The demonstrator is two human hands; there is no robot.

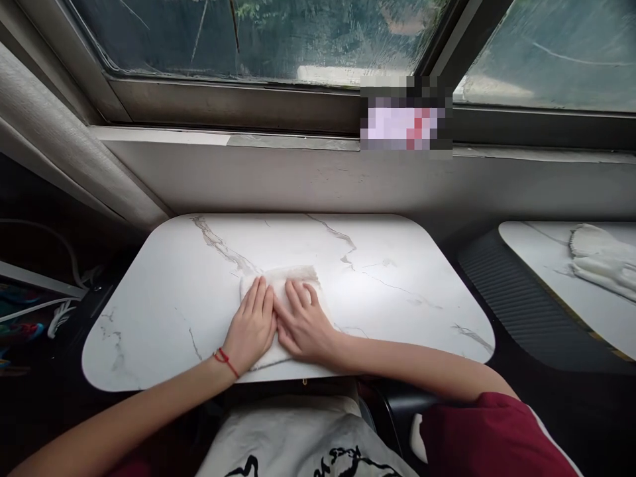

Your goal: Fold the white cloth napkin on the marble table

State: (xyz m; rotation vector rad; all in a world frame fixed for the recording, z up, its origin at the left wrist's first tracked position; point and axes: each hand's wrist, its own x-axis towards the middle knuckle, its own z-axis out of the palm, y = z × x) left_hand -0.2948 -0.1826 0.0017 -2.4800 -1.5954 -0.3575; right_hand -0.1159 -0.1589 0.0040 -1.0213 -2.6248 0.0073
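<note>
A white cloth [294, 272] lies folded flat near the front middle of a white marble-patterned table [159, 291]. Both of my hands rest on it side by side, touching near the thumbs. My left hand [254, 324], with a red string bracelet [226, 362] on the wrist, is laid flat with its fingers stretched forward. My right hand [303, 321] presses on the cloth's right part, palm down, fingers apart and slightly bent. Much of the cloth is hidden under the hands.
A window [258, 43] with a dark frame and a pale wall [248, 169] bound the table's far side. To the right stands a second marble-patterned table [536, 255] with a bunched white cloth [603, 262]. A curtain [64, 126] and cables [60, 318] are at the left.
</note>
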